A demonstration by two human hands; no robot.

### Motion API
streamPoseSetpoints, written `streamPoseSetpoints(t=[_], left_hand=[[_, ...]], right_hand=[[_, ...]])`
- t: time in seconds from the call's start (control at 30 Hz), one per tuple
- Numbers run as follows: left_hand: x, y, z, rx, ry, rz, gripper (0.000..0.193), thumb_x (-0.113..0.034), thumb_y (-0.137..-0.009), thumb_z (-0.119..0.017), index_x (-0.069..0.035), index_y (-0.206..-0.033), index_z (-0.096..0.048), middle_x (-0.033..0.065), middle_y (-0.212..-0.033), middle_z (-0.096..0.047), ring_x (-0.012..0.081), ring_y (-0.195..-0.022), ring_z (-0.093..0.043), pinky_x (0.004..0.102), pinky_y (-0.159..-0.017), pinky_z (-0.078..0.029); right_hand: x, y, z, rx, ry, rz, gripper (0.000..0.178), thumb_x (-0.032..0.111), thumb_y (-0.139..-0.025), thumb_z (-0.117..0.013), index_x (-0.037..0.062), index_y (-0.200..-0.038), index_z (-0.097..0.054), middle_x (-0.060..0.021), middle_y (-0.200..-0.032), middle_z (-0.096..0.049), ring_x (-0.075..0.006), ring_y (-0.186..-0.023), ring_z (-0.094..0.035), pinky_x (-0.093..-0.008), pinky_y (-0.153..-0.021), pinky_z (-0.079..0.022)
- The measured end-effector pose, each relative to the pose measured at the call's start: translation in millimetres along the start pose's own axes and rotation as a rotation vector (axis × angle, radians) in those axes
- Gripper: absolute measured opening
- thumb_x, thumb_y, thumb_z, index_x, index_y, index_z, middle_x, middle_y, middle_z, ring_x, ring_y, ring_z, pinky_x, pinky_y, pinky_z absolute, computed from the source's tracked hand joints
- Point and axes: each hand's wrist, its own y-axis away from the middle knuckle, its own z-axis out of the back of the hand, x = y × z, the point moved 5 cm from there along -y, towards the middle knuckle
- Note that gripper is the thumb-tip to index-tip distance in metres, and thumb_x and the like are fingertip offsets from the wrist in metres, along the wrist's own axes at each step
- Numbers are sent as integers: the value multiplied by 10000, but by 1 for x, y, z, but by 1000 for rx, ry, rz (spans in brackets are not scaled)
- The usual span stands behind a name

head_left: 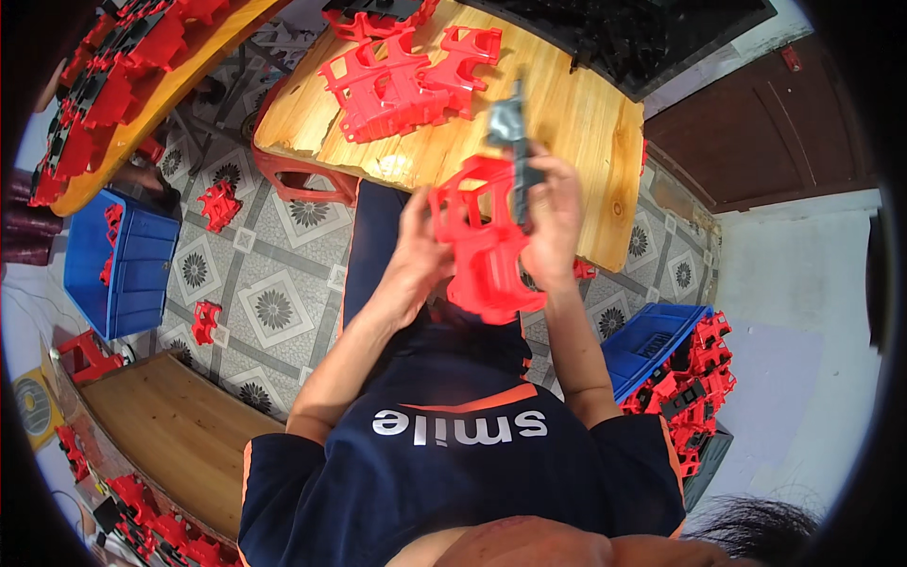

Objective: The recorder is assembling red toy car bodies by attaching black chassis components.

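Observation:
In front of my body I hold up a red plastic frame (484,274) with large openings. My left hand (419,250) grips its left side, fingers closed round the edge. My right hand (556,222) is closed at the frame's right side, around a long dark grey piece (520,180) that stands against the frame. That piece is smeared by motion, so its exact kind does not show. Beyond my hands, a group of similar red plastic frames (397,90) lies on the wooden table (605,170).
A black screen-like panel (652,38) stands along the table's far edge. Blue crates (142,269) flank me, and red and black parts (685,392) heap at the right. Loose red parts (220,206) lie on the tiled floor. A red stool (307,180) sits under the table's left edge.

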Motion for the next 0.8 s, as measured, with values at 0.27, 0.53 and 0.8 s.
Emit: streamPoseSetpoints(t=[0.27, 0.53, 0.8], left_hand=[[-6, -19, 29, -155, -95, -6, 856, -238, -873, -721, -128, -1519, -170, 177, -1331, -546, 262, -1256, -521, 443, -1040, -450], [-13, -21, 31, -104, -42, -70, 831, -68, -881, -698, -130, -1518, -167, 135, -1351, -536, 201, -1220, -523, 379, -1031, -439], [-17, -18, 20, -74, -19, -73, 876, -43, -856, -721, -141, -1523, -161, 120, -1379, -478, 197, -1200, -530, 368, -1001, -469]], right_hand=[[39, 4, 21, 93, 468, 253, 273, 127, -787, -734, 43, -1040, -677, -100, -1217, -581, -256, -1125, -539, -386, -1029, -373], [59, 35, -20, 397, 1014, 566, 426, 72, -609, -792, 67, -1022, -689, -35, -1038, -645, -223, -904, -588, -366, -827, -415], [52, 40, -29, 412, 1050, 552, 419, 86, -625, -794, 54, -1028, -685, -42, -1043, -637, -222, -901, -590, -360, -810, -426]])
